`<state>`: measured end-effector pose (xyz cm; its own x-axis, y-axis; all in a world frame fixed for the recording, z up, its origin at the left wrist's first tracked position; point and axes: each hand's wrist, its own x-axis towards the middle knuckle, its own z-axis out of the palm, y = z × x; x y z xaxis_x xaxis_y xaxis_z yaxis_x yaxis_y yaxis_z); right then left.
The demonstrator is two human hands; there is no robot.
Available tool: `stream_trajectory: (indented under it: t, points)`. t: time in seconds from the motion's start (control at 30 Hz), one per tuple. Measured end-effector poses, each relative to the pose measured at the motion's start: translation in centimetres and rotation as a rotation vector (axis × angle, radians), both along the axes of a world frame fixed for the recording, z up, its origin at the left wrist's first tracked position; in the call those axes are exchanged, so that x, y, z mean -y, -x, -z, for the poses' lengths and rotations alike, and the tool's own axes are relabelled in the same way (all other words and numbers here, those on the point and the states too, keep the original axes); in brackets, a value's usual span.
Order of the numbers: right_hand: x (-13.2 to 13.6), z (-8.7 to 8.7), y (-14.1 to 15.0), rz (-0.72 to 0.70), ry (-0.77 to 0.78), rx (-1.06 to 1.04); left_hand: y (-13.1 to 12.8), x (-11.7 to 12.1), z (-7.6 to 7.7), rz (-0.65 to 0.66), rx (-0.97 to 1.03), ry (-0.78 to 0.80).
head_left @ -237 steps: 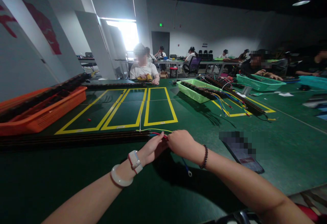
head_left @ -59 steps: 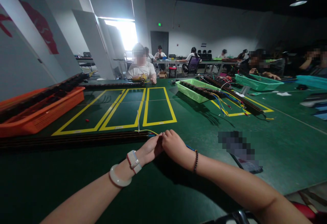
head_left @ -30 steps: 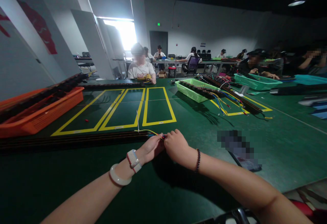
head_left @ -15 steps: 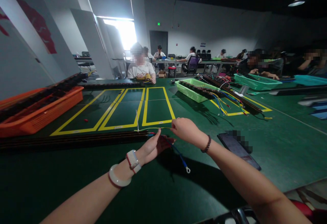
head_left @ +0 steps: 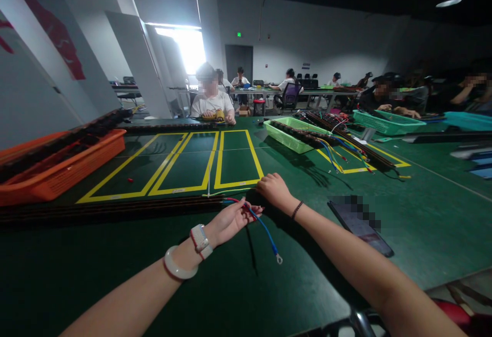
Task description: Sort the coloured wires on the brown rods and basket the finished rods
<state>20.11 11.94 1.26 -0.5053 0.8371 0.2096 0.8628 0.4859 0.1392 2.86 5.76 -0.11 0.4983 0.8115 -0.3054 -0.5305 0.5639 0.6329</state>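
My left hand [head_left: 233, 220] is closed on the red and blue wires near the end of a long dark cable bundle [head_left: 115, 209]. The blue wire [head_left: 268, 233] hangs down past my fingers and ends in a ring terminal [head_left: 279, 259]. Part of the red wire [head_left: 231, 199] shows between the bundle and my thumb. My right hand [head_left: 274, 191], farther off and to the right, is closed at the end of the yellow-green wire [head_left: 234, 191]; my fingers hide that end. A white cable tie [head_left: 208, 185] stands up from the bundle.
An orange basket [head_left: 69, 167] with dark strips stands at left. A light green basket [head_left: 288, 139] holds wired strips, with more wires beyond. A phone [head_left: 359, 226] lies at right. Yellow tape frames [head_left: 242, 183] mark the green table. A co-worker [head_left: 211, 103] sits opposite.
My hands, close together a second ago, are now apart. My right hand has drawn the yellow-green wire away from the others. The blue wire's ring end has come into view, hanging down.
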Motion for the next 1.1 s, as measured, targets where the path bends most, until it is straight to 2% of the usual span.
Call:
stream_trajectory:
  t: [0.13,0.27,0.43,0.57,0.7,0.8,0.9,1.0,1.1]
  points:
    - [0.5,-0.7,0.1,-0.007,0.054,0.038,0.1,-0.1,0.2,0.000,-0.014,-0.011]
    - [2.1,-3.2,0.8,-0.020,0.059,-0.005,0.1,-0.4,0.8,-0.021,-0.026,-0.010]
    - [5.8,-5.7,2.7,-0.125,0.032,-0.023,0.2,-0.4,0.9,-0.022,-0.014,-0.013]
    - [8.4,-5.4,3.9,-0.125,0.047,0.049,0.3,-0.2,0.6,0.022,-0.023,0.001]
    - [9.4,-4.2,4.4,-0.073,0.065,0.143,0.3,-0.3,0.7,0.070,-0.025,0.013]
    - [9.4,-4.0,4.5,-0.050,0.077,0.153,0.2,-0.2,0.6,0.067,-0.016,0.030]
    - [9.1,-4.6,4.3,-0.035,0.083,0.138,0.2,0.1,0.2,0.046,-0.027,0.000]
    - [8.3,-5.2,3.8,0.015,0.042,0.124,0.1,0.4,-0.1,0.032,-0.027,-0.053]
    - [7.0,-4.9,3.2,0.084,0.026,0.096,0.0,0.3,0.1,0.028,-0.035,-0.068]
